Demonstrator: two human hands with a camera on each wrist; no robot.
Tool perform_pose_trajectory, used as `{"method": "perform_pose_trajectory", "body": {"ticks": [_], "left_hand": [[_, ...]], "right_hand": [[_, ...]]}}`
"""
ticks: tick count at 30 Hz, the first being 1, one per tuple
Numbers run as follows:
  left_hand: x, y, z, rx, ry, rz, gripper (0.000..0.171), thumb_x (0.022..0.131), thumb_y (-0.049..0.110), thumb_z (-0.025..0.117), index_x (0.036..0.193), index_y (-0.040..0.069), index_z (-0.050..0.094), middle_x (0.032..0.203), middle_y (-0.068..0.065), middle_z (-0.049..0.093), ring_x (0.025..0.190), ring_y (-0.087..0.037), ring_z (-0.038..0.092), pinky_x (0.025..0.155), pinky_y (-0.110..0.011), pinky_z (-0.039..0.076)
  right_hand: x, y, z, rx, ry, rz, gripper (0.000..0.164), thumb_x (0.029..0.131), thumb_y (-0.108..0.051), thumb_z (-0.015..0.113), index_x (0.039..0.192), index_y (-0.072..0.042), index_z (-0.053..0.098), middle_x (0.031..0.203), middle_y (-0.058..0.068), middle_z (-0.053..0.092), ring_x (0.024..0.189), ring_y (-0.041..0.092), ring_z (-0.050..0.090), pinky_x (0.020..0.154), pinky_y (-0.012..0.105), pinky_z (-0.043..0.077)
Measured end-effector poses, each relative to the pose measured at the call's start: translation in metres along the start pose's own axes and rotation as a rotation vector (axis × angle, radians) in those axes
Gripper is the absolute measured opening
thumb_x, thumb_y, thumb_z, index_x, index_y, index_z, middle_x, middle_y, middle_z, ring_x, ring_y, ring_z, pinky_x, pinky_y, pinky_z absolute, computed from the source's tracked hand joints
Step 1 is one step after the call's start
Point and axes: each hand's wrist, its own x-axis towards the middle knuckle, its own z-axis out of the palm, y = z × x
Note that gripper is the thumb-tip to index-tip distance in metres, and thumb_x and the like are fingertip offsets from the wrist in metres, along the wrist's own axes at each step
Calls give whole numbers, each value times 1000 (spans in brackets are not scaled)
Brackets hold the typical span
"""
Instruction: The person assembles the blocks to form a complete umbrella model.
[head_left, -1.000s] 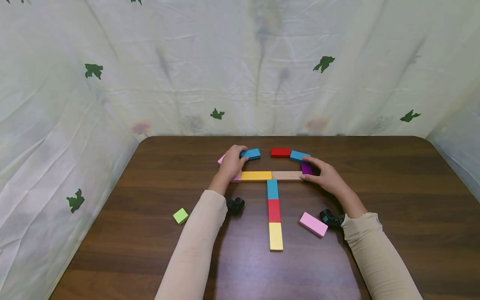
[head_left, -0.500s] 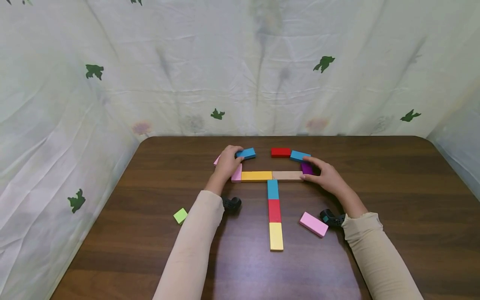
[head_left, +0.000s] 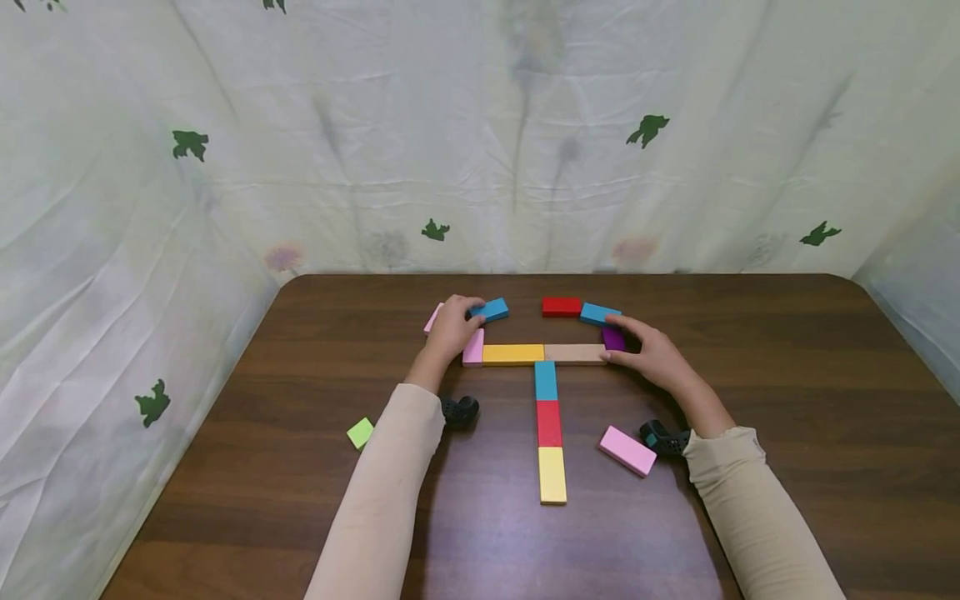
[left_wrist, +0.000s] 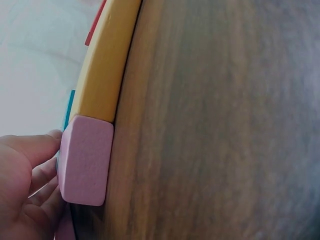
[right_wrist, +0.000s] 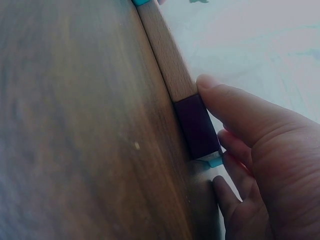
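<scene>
My left hand [head_left: 448,329] pinches the left end of a blue block [head_left: 491,310] between thumb and fingers, in the head view. A tilted pink block [head_left: 432,318] shows partly behind that hand; whether the fingers touch it is hidden. Just below lies an upright-running pink block [head_left: 473,348], whose end face fills the middle of the left wrist view. Over on the right, my right hand [head_left: 652,354] holds a purple block [head_left: 613,338] between thumb and fingers. Its fingertips reach a slanted blue block [head_left: 600,313], and the thumb lies by the bare wood block [head_left: 574,354].
A yellow block [head_left: 513,355] joins the wood block in a row. Below runs a column of teal [head_left: 546,380], red [head_left: 549,423] and pale yellow [head_left: 552,475] blocks. Another red block [head_left: 562,307] lies behind. Loose pink [head_left: 627,451] and green [head_left: 360,432] blocks lie nearer.
My left hand has shifted left, taking the blue block with it and widening the gap to the red one. The tilted pink block has also moved left. My right hand has stayed put.
</scene>
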Motion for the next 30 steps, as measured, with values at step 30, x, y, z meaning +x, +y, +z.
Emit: {"method": "perform_pose_trajectory", "body": {"ticks": [30], "left_hand": [[-4,-9,-4,-46,1,72,29,89,14,57,117,9,61,114,-12,55,100,-23,48,85,-37,40]], "right_hand": [[-1,1,1,-2,-1,0,68,78,-39,68,135,-11,41,136,18,36,124,36,31,98,52,24]]}}
